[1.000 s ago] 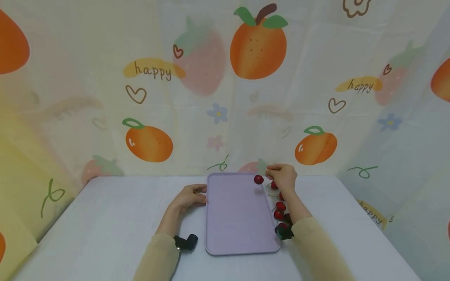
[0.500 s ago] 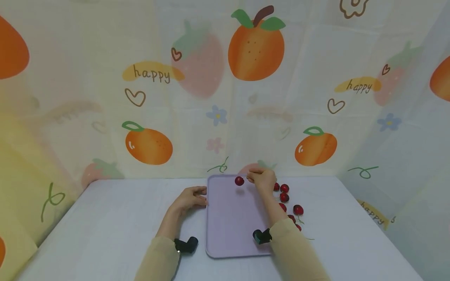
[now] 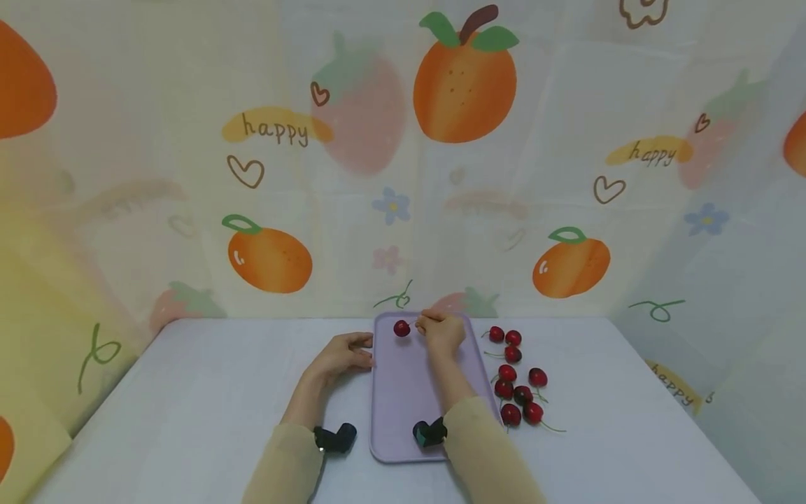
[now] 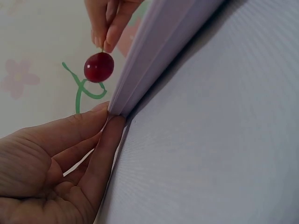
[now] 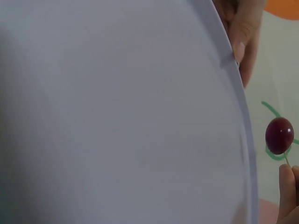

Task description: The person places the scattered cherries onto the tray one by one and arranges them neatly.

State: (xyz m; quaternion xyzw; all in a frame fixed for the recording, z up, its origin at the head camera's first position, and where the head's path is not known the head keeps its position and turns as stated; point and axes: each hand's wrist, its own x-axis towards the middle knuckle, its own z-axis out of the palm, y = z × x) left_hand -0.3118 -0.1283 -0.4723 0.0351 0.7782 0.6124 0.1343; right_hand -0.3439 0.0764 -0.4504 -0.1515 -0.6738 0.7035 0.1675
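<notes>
A dark red cherry hangs by its stem over the far left part of a lilac tray. My right hand pinches that stem between thumb and fingertips, and the fruit is clear of the tray in both wrist views. At the tray's left edge, my left hand holds the rim near its far end. Seen from the left wrist, the thumb and finger meet at the tray's wall. No other fruit shows on the visible part of the tray; the right forearm hides some of it.
Several loose cherries with green stems lie on the white table along the tray's right side. A fruit-print cloth hangs behind the table's far edge. Each wrist wears a black camera.
My right hand has carried the cherry leftward from the tray's right edge to above its far left part. The cherries on the right have come into full view. My left hand stays put.
</notes>
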